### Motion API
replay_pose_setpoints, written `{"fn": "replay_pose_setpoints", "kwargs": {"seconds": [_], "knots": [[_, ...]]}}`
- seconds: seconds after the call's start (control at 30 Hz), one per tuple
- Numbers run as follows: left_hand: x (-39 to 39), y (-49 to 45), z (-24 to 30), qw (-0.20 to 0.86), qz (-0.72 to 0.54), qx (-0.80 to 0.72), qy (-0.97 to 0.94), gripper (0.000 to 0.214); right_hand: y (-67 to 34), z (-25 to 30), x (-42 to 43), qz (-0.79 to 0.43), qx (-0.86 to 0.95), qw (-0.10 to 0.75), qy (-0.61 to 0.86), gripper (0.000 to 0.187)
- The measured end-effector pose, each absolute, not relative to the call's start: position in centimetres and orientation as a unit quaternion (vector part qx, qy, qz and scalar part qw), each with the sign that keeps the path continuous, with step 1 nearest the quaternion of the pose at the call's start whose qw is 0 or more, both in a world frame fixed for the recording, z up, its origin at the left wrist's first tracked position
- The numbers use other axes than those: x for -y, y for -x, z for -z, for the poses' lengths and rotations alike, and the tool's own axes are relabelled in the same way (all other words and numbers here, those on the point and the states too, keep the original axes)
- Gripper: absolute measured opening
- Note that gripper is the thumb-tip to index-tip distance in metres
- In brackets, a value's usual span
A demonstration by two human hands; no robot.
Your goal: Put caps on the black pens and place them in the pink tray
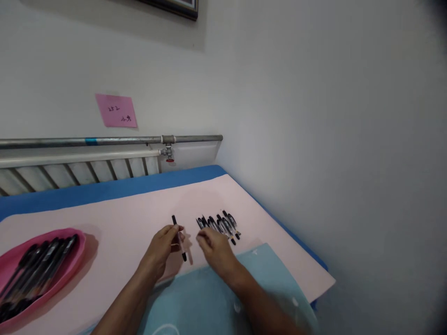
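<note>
My left hand [161,249] is closed round a black pen [179,238], held slightly tilted above the pink sheet [122,223]. My right hand [213,249] hovers just to the right of it, fingers curled and blurred, beside a row of several black pens [220,224] lying side by side on the sheet. Whether the right hand holds anything is unclear.
A pink tray [75,260] with several black pens sits at the left. A light blue sheet [209,302] covers the near table under my arms. The blue table edge [104,190] meets a radiator [70,170] and pipe [104,140]; a white wall stands at right.
</note>
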State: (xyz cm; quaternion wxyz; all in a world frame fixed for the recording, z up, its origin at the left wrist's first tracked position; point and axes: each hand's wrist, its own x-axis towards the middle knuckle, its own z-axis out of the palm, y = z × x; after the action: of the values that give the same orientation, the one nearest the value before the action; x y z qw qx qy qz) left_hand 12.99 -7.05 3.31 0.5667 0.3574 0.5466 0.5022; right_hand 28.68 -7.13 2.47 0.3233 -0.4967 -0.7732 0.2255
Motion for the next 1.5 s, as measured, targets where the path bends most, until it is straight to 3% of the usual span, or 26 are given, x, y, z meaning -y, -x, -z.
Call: {"fn": "replay_pose_setpoints", "kwargs": {"seconds": [0.2,0.33,0.47,0.57,0.73,0.87,1.3,1.5], "knots": [[7.6,-12.0,-2.1,0.606,-0.535,-0.507,-0.3,0.032,-29.1,-1.6,5.5,-0.043,0.815,0.101,0.569,0.025],[7.9,-11.8,-2.1,0.606,-0.534,-0.492,-0.327,0.031,-27.8,-1.8,5.6,-0.045,0.815,0.049,0.576,0.032],[8.3,-11.5,-2.6,0.602,-0.522,-0.495,-0.348,0.04,-26.8,-2.6,5.5,-0.073,0.82,0.031,0.566,0.024],[8.7,-11.4,-3.1,0.622,-0.508,-0.482,-0.349,0.043,-26.3,-3.3,4.7,-0.136,0.812,0.117,0.555,0.012],[8.9,-11.3,-3.4,0.649,-0.482,-0.474,-0.349,0.039,-25.3,-5.0,2.9,-0.536,0.586,0.408,0.45,0.003],[8.7,-11.2,-3.1,0.658,-0.466,-0.478,-0.348,0.039,-24.5,-5.3,2.5,-0.648,0.452,0.508,0.343,0.008],[8.7,-11.6,-3.7,0.659,-0.451,-0.491,-0.348,0.038,-24.8,-4.8,3.0,-0.67,0.421,0.514,0.33,0.006],[8.7,-11.5,-3.1,0.652,-0.439,-0.486,-0.382,0.033,-25.5,-5.0,3.5,-0.629,0.566,0.366,0.388,0.004]]}}
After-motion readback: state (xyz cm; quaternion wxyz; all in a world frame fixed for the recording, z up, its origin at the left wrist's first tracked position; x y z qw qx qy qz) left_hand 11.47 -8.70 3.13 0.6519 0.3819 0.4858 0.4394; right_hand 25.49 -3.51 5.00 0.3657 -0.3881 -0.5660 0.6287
